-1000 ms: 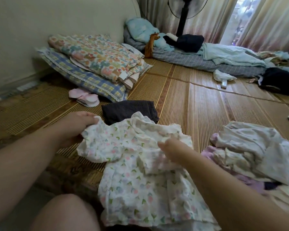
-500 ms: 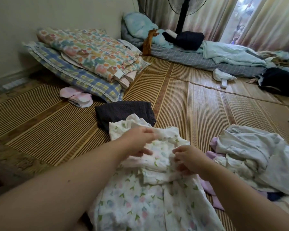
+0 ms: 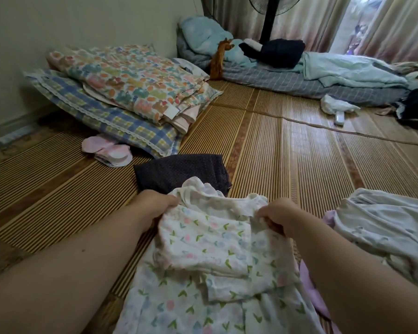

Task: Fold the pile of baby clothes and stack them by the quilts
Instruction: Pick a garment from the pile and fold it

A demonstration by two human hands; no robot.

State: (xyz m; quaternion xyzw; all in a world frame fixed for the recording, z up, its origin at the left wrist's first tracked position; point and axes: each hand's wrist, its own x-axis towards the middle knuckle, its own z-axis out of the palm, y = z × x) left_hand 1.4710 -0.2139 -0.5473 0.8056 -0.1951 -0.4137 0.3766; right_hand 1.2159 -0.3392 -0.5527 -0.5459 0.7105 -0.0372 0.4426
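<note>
The flowered baby top (image 3: 203,239) lay on the mat (image 3: 287,165) directly in front of the person, with a folded-over layer across its middle and its far edge lifted between both hands. The left hand (image 3: 155,208) had its grip closed on the far left corner. The right hand (image 3: 278,218) pinched the far right corner, fingers curled into the cloth. Holding the two corners level probably served to keep that edge straight, so the piece could be doubled toward the near hem without creasing. The unfolded pile (image 3: 384,227) sat close on the right, within easy reach. A dark folded cloth (image 3: 179,169) lay just beyond the top, between it and the quilts (image 3: 130,85) stacked at the far left by the wall, apparently starting the finished stack there.
</note>
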